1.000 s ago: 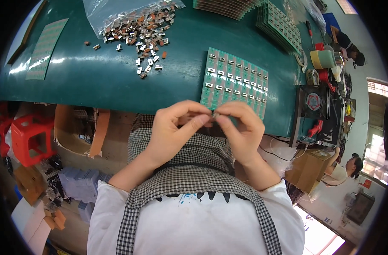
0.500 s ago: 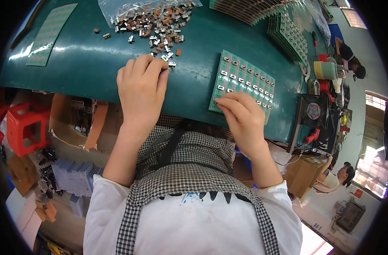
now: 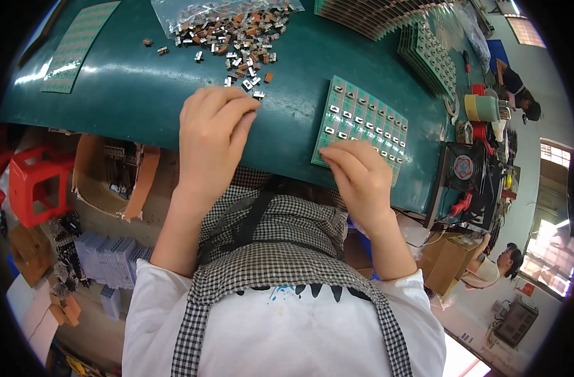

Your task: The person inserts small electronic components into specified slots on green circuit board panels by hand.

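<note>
Beneath right hand [image 3: 364,177]: circuit board [image 3: 366,115] | beyond left hand [image 3: 213,139]: components [image 3: 249,45] | grasp: can't tell

Left grip [image 3: 213,135] farther forward than right grip [image 3: 364,173], both backs-up, fingers [image 3: 237,108] bent toward thumbs [image 3: 242,131].

Light is bright, a window [image 3: 548,251] at right washes out, white glare streaks the green table [image 3: 136,100] at left, and curved edges fade to black.
</note>
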Demonstrator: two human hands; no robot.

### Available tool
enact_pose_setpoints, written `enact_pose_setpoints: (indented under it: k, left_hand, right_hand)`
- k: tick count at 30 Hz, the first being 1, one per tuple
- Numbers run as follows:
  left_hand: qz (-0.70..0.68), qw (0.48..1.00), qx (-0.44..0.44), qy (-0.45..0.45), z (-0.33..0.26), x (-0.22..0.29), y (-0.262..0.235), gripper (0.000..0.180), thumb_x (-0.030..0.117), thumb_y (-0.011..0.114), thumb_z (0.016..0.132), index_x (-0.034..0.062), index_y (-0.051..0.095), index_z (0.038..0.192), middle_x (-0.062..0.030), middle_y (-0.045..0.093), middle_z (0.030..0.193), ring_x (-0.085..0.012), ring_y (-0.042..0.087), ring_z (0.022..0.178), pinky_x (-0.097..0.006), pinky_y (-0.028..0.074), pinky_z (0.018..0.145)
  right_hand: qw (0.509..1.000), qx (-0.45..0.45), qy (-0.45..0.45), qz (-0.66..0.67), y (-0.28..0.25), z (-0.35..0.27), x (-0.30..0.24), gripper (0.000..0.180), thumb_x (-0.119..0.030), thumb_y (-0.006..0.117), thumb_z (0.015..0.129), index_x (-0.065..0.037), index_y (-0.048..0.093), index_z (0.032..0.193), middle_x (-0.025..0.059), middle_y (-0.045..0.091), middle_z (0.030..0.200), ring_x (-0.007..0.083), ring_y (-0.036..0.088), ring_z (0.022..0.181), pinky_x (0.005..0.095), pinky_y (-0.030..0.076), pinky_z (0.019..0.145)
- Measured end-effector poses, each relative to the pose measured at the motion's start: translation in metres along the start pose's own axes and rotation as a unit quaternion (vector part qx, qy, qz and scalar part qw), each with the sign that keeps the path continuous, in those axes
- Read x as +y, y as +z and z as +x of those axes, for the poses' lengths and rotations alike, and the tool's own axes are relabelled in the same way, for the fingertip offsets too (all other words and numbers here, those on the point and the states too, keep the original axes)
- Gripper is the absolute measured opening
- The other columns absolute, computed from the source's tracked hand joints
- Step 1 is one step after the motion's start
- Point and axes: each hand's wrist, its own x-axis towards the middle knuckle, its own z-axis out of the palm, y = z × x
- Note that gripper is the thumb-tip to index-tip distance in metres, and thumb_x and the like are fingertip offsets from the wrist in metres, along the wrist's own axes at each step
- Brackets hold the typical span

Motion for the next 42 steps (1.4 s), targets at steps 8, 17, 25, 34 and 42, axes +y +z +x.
enact_pose_setpoints:
  k: [8, 17, 25, 34, 42]
  left_hand:
    - [-0.305, 0.95, -0.062, -0.016, -0.014, 0.044, 0.008, 0.029, -0.007, 0.07, 0.078, 0.0002, 0.065, 0.105, -0.0107, 0.069, 0.092, -0.0203, 0.069, 0.082, -0.029, 0.055, 0.073]
    - [-0.295, 0.951, -0.088, -0.001, -0.019, 0.054, 0.015, 0.032, -0.005, 0.069, 0.08, 0.0013, 0.063, 0.111, -0.0108, 0.071, 0.094, -0.022, 0.071, 0.084, -0.03, 0.057, 0.072]
    - [-0.431, 0.878, -0.174, -0.114, -0.015, 0.056, 0.01, 0.031, -0.005, 0.066, 0.083, 0.0007, 0.062, 0.114, -0.0117, 0.07, 0.093, -0.0197, 0.071, 0.088, -0.029, 0.056, 0.075]
    - [0.107, 0.99, -0.003, -0.089, 0.0, 0.016, -0.001, 0.027, 0.017, 0.07, 0.082, 0.0051, 0.06, 0.104, -0.0101, 0.057, 0.092, -0.0294, 0.057, 0.088, -0.041, 0.044, 0.078]
    - [0.065, 0.993, -0.032, -0.09, -0.003, 0.009, -0.006, 0.014, 0.005, 0.066, 0.083, 0.0024, 0.062, 0.096, -0.0086, 0.059, 0.091, -0.0275, 0.058, 0.087, -0.04, 0.046, 0.078]
  right_hand:
    - [0.952, 0.003, 0.177, 0.248, -0.011, 0.0, -0.021, 0.022, 0.003, 0.069, 0.08, 0.001, 0.069, 0.102, 0.01, 0.068, 0.094, 0.0199, 0.068, 0.085, 0.029, 0.054, 0.073]
    - [0.924, 0.007, 0.181, 0.336, -0.006, -0.008, -0.014, 0.02, 0.004, 0.071, 0.079, 0.002, 0.069, 0.099, 0.0099, 0.068, 0.096, 0.0169, 0.067, 0.085, 0.028, 0.054, 0.076]
    - [0.988, 0.013, -0.013, 0.151, -0.016, -0.009, -0.008, 0.022, 0.001, 0.075, 0.072, -0.003, 0.07, 0.094, 0.0109, 0.068, 0.091, 0.0247, 0.067, 0.081, 0.0307, 0.054, 0.069]
    - [0.993, 0.045, 0.103, 0.028, -0.007, -0.015, 0.005, 0.019, -0.001, 0.074, 0.074, -0.005, 0.072, 0.093, 0.0074, 0.065, 0.087, 0.0221, 0.064, 0.074, 0.0306, 0.051, 0.061]
    - [0.995, 0.005, 0.1, 0.006, -0.009, -0.013, 0.001, 0.016, -0.001, 0.074, 0.076, -0.004, 0.071, 0.091, 0.008, 0.062, 0.086, 0.0227, 0.063, 0.074, 0.0327, 0.05, 0.06]
